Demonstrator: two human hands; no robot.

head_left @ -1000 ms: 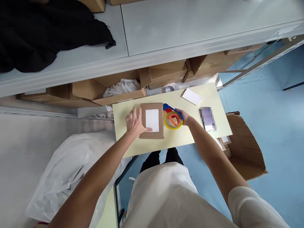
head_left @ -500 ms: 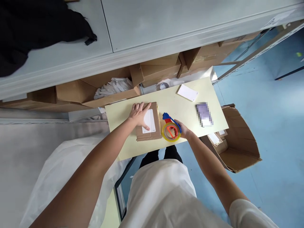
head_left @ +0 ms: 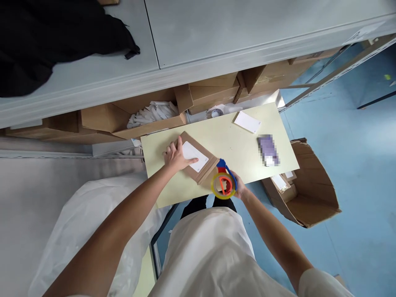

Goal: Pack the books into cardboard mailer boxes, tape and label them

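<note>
A small flat cardboard box with a white label lies at an angle on the pale yellow table. My left hand grips its left side, the thumb across the label and the other fingers at the far left edge. In my right hand is a tape dispenser, blue and red with a roll of yellowish tape. It is at the box's near right corner, over the table's front edge. Whether the dispenser touches the box I cannot tell.
A white pad and a blurred purple item lie on the table's right. An open carton with small packages stands on the floor at right. Behind the table, cartons line the shelf beside a tape roll.
The box has turned on the table, its right end swinging toward me. My left hand has turned with it, and the tape dispenser in my right hand has moved slightly nearer my body.
</note>
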